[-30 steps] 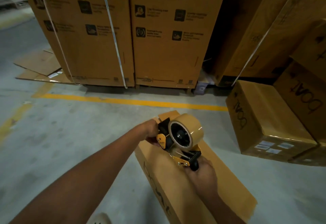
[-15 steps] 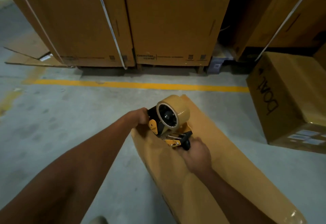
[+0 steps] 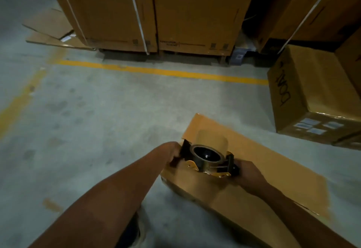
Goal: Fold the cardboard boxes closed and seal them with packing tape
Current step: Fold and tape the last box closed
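Sealing looks ready to start: you hold the tape dispenser [image 3: 207, 158] low over the far end of the long cardboard box [image 3: 283, 181], which lies on the floor, flaps folded shut, running from the centre of your view out toward 4 o'clock. That placement probably sets up a strip along the top. Your right hand [image 3: 249, 176], at 3 o'clock of the roll, has its grip clamped round the handle, likely to drive the pull. Your left hand [image 3: 172, 155], at 9 o'clock, curls its grip onto the black front end, seemingly to steady it. Blur hides the tape's free end.
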Available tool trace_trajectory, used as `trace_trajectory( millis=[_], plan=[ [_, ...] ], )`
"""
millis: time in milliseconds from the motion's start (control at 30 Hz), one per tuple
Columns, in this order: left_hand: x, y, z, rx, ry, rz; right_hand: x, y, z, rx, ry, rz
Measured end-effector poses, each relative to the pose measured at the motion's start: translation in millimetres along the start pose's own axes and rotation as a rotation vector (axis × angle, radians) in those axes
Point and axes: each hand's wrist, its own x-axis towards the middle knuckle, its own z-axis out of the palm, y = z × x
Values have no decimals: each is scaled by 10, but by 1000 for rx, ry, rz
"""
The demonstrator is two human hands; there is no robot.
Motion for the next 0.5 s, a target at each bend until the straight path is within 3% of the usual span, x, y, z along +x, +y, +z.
trace_trajectory(
  millis=[200,500],
  plan=[
    [127,259,-344,-54,5,121,-80,-116,-8,121,184,-98],
    [545,338,-701,-245,-69,189,453,-364,-56,78,174,-87]
  ],
)
